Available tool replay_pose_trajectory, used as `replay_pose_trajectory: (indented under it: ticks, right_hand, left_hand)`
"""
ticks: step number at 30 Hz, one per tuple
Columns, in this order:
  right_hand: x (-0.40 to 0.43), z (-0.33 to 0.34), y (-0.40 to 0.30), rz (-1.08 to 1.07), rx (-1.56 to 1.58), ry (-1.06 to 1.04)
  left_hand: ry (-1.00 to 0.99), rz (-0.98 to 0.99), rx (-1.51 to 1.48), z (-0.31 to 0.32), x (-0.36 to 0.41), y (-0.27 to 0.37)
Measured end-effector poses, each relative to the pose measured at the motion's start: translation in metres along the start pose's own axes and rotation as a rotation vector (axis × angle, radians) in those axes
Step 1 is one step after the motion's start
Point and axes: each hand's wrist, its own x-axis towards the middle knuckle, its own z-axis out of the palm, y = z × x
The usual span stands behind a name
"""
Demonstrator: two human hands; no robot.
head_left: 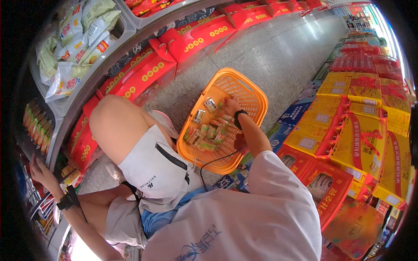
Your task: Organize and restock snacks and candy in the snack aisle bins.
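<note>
An orange plastic shopping basket (225, 72) stands on the floor before me, with several small wrapped snack packets (209, 132) in it. My right hand (231, 106) reaches down inside the basket, at its far part, beside a packet with a dark and white wrapper (211, 105); its fingertips touch something reddish, and whether they grip it is unclear. My left hand (40, 171) is raised at the far left, fingers spread and holding nothing, by the edge of a grey shelf. Near it, a row of slim packets with green and orange wrapping (38, 125) sits on the shelf.
Grey bins (125, 36) of bagged snacks line the upper left. Below them run red gift boxes (163, 73). Stacked yellow cartons (356, 137) and a red gift box (323, 186) border the aisle on the right. A thin dark cable (215, 160) crosses the basket's near end.
</note>
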Motion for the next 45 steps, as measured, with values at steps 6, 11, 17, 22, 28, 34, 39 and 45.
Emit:
replay_pose_trajectory:
  ticks: [6,11,17,22,28,34,39,45]
  right_hand:
    - [-0.022,-0.044,-0.026,-0.091,0.151,-0.464]
    - [-0.043,-0.013,-0.037,-0.237,-0.253,-0.374]
    - [-0.060,0.036,-0.040,-0.015,-0.317,-0.122]
    - [-0.075,0.047,-0.048,0.065,-0.112,0.070]
    - [-0.061,0.060,-0.023,0.034,-0.166,0.193]
    - [-0.061,0.053,-0.034,-0.048,-0.317,0.186]
    - [-0.069,0.041,-0.050,0.038,-0.371,0.097]
    - [-0.054,0.038,-0.029,0.097,-0.179,0.244]
  left_hand:
    - [-0.043,0.099,0.082,-0.002,0.002,-0.016]
    - [-0.037,0.042,0.048,-0.002,0.000,-0.017]
    - [-0.035,-0.077,-0.064,0.002,-0.003,-0.001]
    - [-0.031,0.003,-0.056,0.003,-0.005,0.008]
    - [-0.008,0.031,-0.046,0.001,-0.002,0.024]
    - [0.083,-0.037,0.043,-0.002,-0.007,0.057]
    - [0.142,-0.083,0.070,-0.009,-0.011,0.092]
    - [0.132,-0.260,-0.119,-0.018,-0.007,0.114]
